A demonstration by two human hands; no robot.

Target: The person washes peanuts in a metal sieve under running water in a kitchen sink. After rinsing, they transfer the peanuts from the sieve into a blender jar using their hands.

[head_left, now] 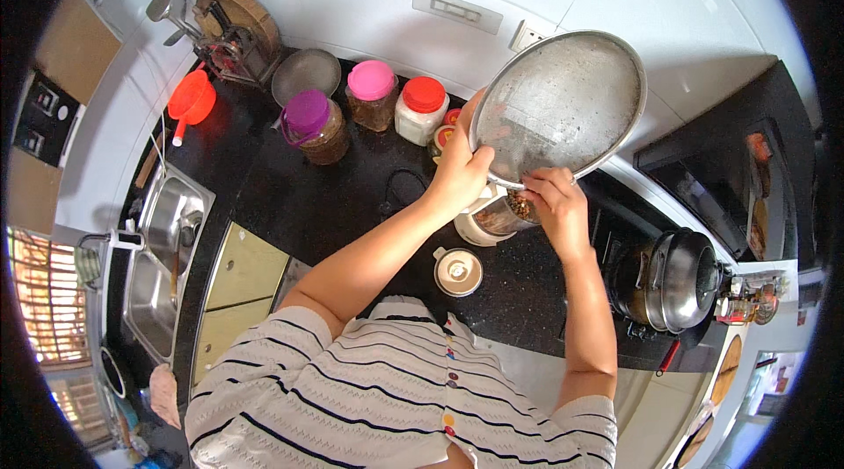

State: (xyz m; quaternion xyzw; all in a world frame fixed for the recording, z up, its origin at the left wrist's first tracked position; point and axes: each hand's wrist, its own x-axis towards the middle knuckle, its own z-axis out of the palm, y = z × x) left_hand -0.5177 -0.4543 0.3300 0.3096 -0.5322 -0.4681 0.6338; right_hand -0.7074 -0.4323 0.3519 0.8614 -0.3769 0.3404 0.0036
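Observation:
A large round metal tray point(571, 100) is held tilted above the counter, its lower rim over the mouth of a clear blender jar point(508, 216). My left hand point(459, 172) grips the tray's left rim, thumb on the near side. At the lower rim, the curled fingers of my right hand point(556, 198) are closed against the tray edge, just over the jar. Brown bits show inside the jar, which has a white body; the tray and my hands partly cover it. A small round cream-coloured lid or cup point(458, 272) sits nearer me on the counter.
Along the wall stand a purple-lidded jar point(318, 130), a pink-lidded jar point(372, 98), a red-lidded jar point(422, 110) and a grey round plate point(305, 75). To the left are a red ladle-like scoop point(191, 98) and a steel sink point(145, 300). A lidded pot point(681, 280) stands on the right.

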